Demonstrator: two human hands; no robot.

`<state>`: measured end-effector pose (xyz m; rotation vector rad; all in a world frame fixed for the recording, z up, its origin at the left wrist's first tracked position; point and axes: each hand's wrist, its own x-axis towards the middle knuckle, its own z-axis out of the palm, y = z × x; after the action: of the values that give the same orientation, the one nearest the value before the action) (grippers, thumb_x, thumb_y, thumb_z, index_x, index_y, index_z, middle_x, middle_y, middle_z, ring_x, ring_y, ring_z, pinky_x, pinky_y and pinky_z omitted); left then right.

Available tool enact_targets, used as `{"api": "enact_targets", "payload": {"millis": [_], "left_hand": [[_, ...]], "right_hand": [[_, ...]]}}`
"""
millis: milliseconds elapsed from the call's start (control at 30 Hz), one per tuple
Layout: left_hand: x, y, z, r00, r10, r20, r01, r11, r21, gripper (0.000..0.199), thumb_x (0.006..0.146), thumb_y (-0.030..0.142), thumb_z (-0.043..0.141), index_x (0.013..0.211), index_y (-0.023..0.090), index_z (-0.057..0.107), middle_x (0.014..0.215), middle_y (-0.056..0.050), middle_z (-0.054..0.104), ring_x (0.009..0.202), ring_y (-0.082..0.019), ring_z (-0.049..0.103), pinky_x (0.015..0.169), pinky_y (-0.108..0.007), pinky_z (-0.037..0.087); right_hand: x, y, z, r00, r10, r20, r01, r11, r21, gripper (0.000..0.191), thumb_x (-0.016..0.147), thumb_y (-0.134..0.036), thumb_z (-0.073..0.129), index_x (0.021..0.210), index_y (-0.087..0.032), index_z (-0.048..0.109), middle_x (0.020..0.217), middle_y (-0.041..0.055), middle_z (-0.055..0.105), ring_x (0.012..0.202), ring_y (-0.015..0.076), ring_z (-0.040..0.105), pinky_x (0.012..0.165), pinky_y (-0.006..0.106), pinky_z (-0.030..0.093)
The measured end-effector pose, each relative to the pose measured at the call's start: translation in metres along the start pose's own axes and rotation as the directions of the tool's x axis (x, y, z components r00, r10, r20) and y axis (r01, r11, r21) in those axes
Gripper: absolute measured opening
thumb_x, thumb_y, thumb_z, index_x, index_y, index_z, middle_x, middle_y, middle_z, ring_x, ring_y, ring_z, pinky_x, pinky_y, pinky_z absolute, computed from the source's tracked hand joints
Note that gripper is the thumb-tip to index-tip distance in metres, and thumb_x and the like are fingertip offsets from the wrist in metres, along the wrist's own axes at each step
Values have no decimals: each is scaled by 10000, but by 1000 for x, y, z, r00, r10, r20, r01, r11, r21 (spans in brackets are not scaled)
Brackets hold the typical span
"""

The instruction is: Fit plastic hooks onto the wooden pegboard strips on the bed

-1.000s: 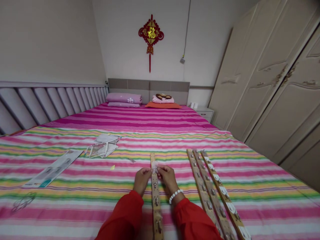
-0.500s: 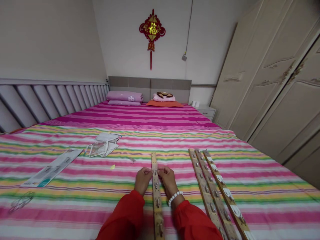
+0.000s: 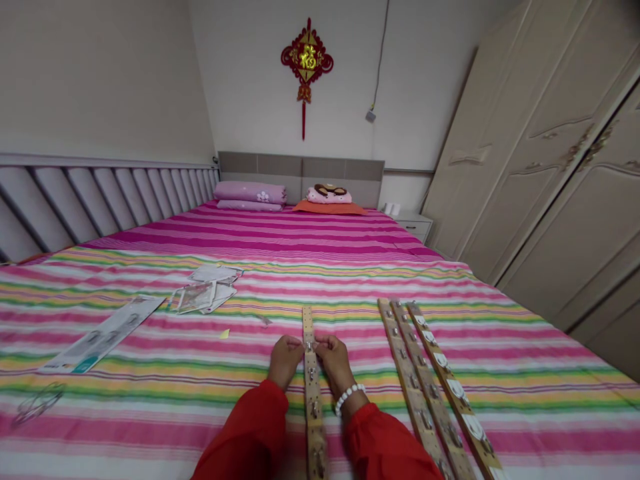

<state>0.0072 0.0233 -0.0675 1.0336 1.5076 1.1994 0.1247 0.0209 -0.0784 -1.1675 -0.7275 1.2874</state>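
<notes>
A narrow wooden strip (image 3: 313, 393) lies lengthwise on the bed in front of me, with several small metal fittings in a row along it. My left hand (image 3: 286, 361) pinches at the strip's left edge, beside one shiny metal fitting (image 3: 309, 347). From the opposite side my right hand (image 3: 334, 361), with a white bead bracelet (image 3: 350, 396) at the wrist, pinches close to the same fitting. Both sets of fingertips are closed; whatever small piece is between them is too tiny to make out. The far end of the strip extends past my hands, showing small holes.
To the right lie three similar strips (image 3: 413, 380), one carrying white pieces (image 3: 456, 388). On the left are a printed card (image 3: 107, 333), some plastic packets (image 3: 205, 293), a coil of thin wire (image 3: 39, 403) and a yellow scrap (image 3: 225, 333). A striped sheet (image 3: 165, 427) covers the bed.
Hardly anything differs. Both hands stay at the same fitting with their fingertips slightly shifted, and the view has tilted a little.
</notes>
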Motion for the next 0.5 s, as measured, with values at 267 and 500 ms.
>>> {"api": "enact_targets", "payload": {"millis": [267,500], "left_hand": [[4,28,-9,967,-201,154,182,975,129,208,575,154,672,448,163,508,314,60,423,319,-56,320,372,-193,200],[14,41,-12,941,-292,173,249,941,230,323,586,202,708,351,145,495,294,43,391,301,-38,265,360,-201,151]], "right_hand": [[2,-14,-2,992,128,-22,-129,990,-64,322,453,-60,669,754,-145,594,395,-85,510,369,90,438,374,202,301],[6,-17,-1,979,200,-38,-204,971,-125,366,475,-9,645,823,-116,607,371,-69,523,356,96,447,366,195,305]]}}
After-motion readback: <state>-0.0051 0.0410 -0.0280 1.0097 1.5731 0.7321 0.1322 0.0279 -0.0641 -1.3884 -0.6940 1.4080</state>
